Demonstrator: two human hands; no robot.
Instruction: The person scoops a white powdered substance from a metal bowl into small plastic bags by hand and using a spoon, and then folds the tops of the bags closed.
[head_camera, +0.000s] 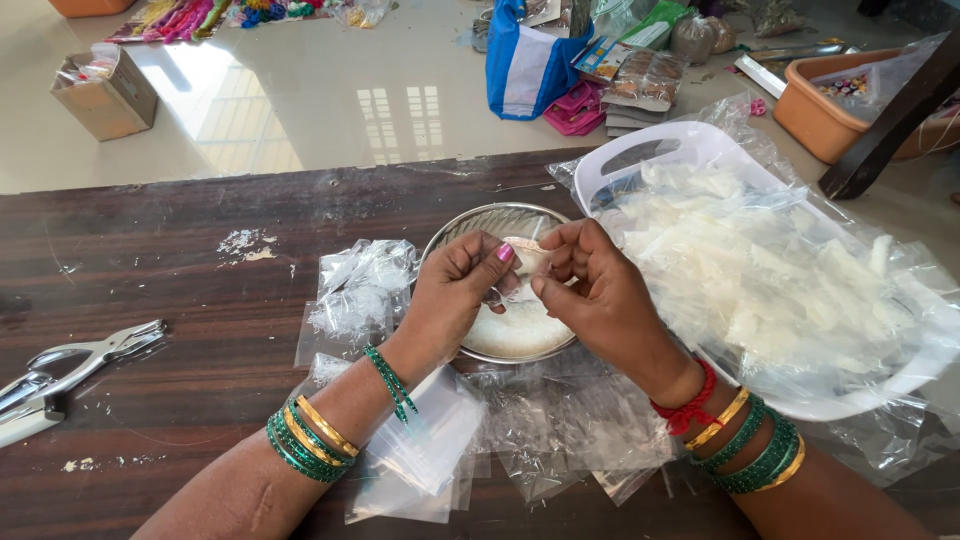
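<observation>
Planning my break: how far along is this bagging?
Done: one filled pouch lies beside the steel bowl. In hand: left hand and right hand work a small clear pouch over the bowl. Left: empty pouches and the heaped white basket.

The one camera sits on my head and looks steeply down over my forearms, close to my left hand (455, 290) and right hand (595, 295), which meet mid-frame. The dark wooden table (200, 270) fills the lower part; beyond my hands the view tilts forward to the glossy floor (300, 100)
</observation>
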